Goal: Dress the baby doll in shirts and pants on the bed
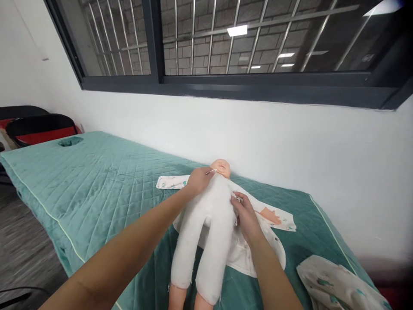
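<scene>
A baby doll point(209, 202) with a white cloth body lies on its back, head against the wall side and legs toward me. Beneath it spreads a white printed baby top point(245, 258), its sleeves out to both sides. My left hand point(199, 181) is closed at the doll's neck, pinching a thin white edge of the top. By the doll's right-hand side in view, my right hand point(245, 213) has its fingers pinched on a white bit of cloth, apparently the top's edge. An orange, hand-like shape point(271, 215) shows on the right sleeve.
A green quilted cover point(129, 172) lies over the bed, with a face hole point(70, 141) at its far left. Folded printed cloth point(338, 284) rests at the front right. Black-and-red chairs point(45, 129) stand beyond the left end. A white wall and barred window point(226, 43) bound the back.
</scene>
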`<state>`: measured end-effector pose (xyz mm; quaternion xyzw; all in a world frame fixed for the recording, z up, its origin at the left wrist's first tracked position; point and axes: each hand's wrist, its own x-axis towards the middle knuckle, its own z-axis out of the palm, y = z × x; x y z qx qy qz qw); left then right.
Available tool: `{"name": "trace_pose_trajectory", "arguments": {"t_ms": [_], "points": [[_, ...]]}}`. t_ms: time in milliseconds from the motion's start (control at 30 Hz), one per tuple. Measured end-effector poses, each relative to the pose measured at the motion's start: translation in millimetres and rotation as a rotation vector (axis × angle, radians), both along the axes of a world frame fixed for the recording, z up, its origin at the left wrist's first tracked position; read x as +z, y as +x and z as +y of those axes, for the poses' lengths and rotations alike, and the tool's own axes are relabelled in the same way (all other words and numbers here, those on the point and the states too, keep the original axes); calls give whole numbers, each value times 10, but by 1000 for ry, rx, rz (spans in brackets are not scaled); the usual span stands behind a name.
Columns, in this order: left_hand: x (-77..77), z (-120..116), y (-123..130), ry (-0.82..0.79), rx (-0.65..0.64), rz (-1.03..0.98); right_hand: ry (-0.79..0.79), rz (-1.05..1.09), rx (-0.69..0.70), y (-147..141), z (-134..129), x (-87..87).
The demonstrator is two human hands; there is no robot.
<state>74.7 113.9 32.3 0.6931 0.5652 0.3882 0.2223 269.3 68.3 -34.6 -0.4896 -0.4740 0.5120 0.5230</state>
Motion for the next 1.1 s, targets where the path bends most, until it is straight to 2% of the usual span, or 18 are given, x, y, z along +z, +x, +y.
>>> {"name": "trace_pose_trajectory", "arguments": {"t_ms": [233,433,533,667,767,833,900,1000,1100], "points": [[8,-34,73,-11,62,215,25,90,137,-28,-79,45],[97,-168,171,-9,85,410,0,134,221,-49,-117,74],[154,-349,256,-27,84,481,-16,137,229,-24,-105,58],[164,-812,295,4,90,578,-21,82,182,15,-86,40],[39,-1242,182,128,78,473,30,-44,105,38,-79,43],[-117,-1497,40,215,74,346,63,-117,68,50,-79,54],[-302,-1692,-123,277,129,266,70,-168,58,58,-80,66],[-549,-1882,-318,258,206,212,62,-207,54,63,-76,74],[-687,-1976,-372,203,159,183,74,-232,45,63,-62,60]]}}
